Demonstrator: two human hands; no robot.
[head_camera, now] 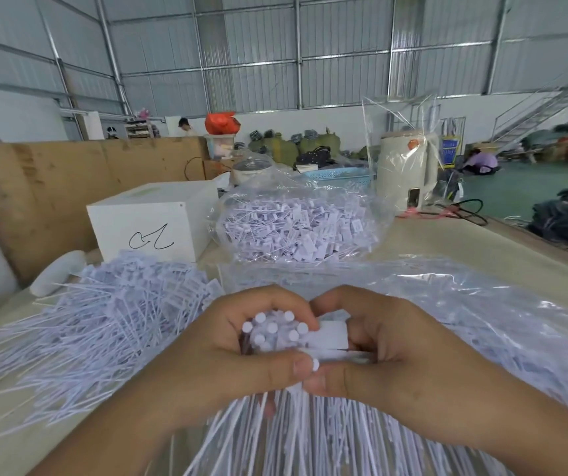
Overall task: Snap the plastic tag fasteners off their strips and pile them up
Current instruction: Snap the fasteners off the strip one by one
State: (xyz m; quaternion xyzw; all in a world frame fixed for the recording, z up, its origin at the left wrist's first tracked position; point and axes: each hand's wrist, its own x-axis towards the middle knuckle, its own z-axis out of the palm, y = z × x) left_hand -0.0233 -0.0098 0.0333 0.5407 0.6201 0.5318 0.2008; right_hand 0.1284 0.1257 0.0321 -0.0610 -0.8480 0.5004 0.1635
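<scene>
My left hand (217,355) grips a bundle of white tag fasteners (274,333), their round ends pointing up at me and their thin tails fanning down toward the bottom edge. My right hand (389,345) pinches a flat white tag (330,334) at the bundle's right side, its thumb meeting my left thumb. A loose pile of fasteners (111,310) lies on the table to the left. A clear bag full of fasteners (296,231) stands behind my hands.
A white box (152,221) with a black scribble sits at the back left, in front of a brown board. Clear plastic sheeting (482,304) covers the table on the right. A beige kettle in plastic (406,166) and a blue basket stand further back. People work in the distance.
</scene>
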